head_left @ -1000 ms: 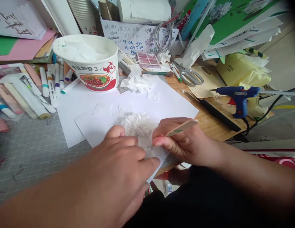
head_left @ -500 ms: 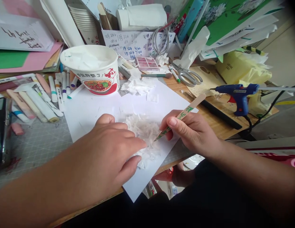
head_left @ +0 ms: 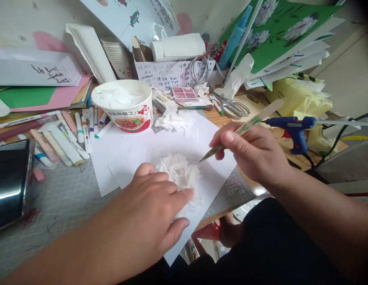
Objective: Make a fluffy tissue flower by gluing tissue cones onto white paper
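A round clump of crumpled white tissue pieces (head_left: 184, 170) lies on white paper sheets (head_left: 136, 144) on the desk. My left hand (head_left: 163, 202) rests over the clump's near left side, its index finger stretched across it and the thumb apart, with nothing held. My right hand (head_left: 246, 152) pinches a flat wooden stick (head_left: 246, 126) with green printing. The stick's pointed lower end hovers just right of the clump, apart from it, while its blunt end points up and right. My left hand hides part of the clump.
A paper noodle bowl (head_left: 121, 103) holding white tissue stands behind the sheets. Torn tissue (head_left: 173, 116), a brush (head_left: 196, 107) and scissors (head_left: 231, 106) lie at the back. Markers (head_left: 61, 138) fill the left, beside a dark glossy device (head_left: 12, 182). A blue glue gun (head_left: 296, 130) is at right.
My right hand has risen from low over the clump, first bringing the stick's tip to it, then moving right and clear of it. My left hand stays at the clump. The view has tilted up.
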{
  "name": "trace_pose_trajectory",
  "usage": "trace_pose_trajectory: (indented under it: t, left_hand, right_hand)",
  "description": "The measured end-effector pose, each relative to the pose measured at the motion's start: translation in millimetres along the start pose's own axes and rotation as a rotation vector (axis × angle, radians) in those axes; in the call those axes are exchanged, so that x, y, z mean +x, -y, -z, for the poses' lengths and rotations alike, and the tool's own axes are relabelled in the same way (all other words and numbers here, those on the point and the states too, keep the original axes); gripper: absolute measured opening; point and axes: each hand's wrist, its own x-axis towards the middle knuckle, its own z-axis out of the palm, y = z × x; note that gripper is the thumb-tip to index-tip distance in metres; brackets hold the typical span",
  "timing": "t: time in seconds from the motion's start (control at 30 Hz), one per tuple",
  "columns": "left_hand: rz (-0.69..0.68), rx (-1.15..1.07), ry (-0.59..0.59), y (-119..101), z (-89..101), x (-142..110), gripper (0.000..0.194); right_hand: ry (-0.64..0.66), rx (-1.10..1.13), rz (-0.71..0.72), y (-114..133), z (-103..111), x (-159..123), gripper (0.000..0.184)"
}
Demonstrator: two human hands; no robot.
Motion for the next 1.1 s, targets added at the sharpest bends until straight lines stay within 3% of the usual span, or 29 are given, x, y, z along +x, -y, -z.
trace_pose_trajectory:
  t: [0.13,0.37,0.53,0.77,0.93,1.1]
  left_hand:
    - [-0.046,0.022,0.025,-6,-1.6,0,0.028]
    - [-0.130,-0.006,-0.047,7,6.3,-7,0.022]
    - [-0.073,0.064,-0.139,16,14.4,-4,0.019]
    - [-0.054,-0.005,0.019,4,0.8,-2,0.024]
    - [-0.066,-0.021,0.057,1,0.7,-2,0.025]
    - [-0.057,0.015,0.039,4,-1.8,-4,0.026]
  right_hand:
    - [0.329,-0.124,-0.025,6,-15,-2,0.034]
    - [0.481,-0.148,-0.121,4,-14,-4,0.040]
    - [0.487,-0.093,-0.139,7,-5,-5,0.039]
    - [0.488,-0.145,-0.139,9,-1,-6,0.037]
    - [0.383,-0.094,-0.141,9,4,-6,0.031]
    - [0.237,-0.072,-0.002,11,10,-3,0.017]
